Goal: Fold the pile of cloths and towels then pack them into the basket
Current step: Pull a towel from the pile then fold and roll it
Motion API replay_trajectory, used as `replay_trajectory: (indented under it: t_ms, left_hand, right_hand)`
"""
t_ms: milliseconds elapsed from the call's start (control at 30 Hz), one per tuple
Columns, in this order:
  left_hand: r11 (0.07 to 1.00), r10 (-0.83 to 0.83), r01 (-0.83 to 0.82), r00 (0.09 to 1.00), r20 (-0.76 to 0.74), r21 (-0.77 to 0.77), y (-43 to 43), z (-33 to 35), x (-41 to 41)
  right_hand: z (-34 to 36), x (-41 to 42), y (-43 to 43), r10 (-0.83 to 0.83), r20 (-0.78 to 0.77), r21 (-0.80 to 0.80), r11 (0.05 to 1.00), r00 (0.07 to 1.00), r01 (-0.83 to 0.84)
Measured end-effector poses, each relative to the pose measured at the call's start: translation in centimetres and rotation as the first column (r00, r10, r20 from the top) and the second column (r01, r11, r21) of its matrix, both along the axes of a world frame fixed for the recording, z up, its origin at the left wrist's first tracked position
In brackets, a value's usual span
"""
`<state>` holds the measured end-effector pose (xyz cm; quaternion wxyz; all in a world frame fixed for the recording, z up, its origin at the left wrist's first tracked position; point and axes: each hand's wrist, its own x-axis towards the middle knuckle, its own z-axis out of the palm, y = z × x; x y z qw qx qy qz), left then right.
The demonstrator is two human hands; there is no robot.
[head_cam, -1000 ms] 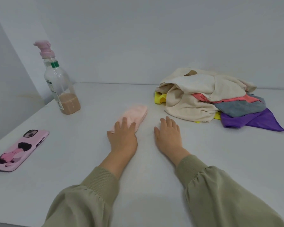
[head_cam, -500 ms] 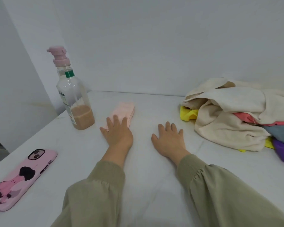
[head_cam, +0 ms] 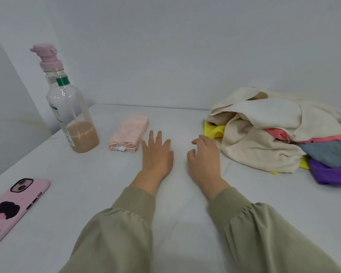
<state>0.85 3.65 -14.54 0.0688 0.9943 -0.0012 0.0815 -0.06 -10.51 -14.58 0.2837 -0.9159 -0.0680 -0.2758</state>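
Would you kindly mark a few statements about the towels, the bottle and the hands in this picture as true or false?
1. The folded pale pink towel lies between the clear plastic bottle of brown liquid and the left hand. True.
2. The left hand grips that towel. False: it lies flat on the white table beside it, fingers straight.
3. A purple cloth sits at the bottom of the unfolded pile of cloths. True.
4. The right hand holds a cream towel. False: it holds nothing, short of the pile.
5. The bottle lies on its side. False: it stands upright.
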Motion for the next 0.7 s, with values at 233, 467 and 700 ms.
replay_trajectory:
  t_ms: [233, 467, 700]
  left_hand:
    - [0.992, -0.109, 0.096, 0.982, -0.153, -0.087, -7.2, -0.2, -1.0]
    - [0.978, -0.188, 0.173, 0.973, -0.133, -0.118, -10.3, -0.1, -0.9]
    - [0.976, -0.199, 0.187, 0.974, -0.106, -0.116, -10.0, -0.4, -0.6]
  right_hand:
    - [0.9, -0.3, -7.2, -0.224, 0.12, 0.068, 0.974, 0.967, 0.217]
    - [1.6, 0.6, -11.1, -0.297, 0.122, 0.056, 0.955, 0.947, 0.292]
    - [1.6, 2.5, -11.4, -0.365, 0.096, -0.066, 0.926, 0.926, 0.371]
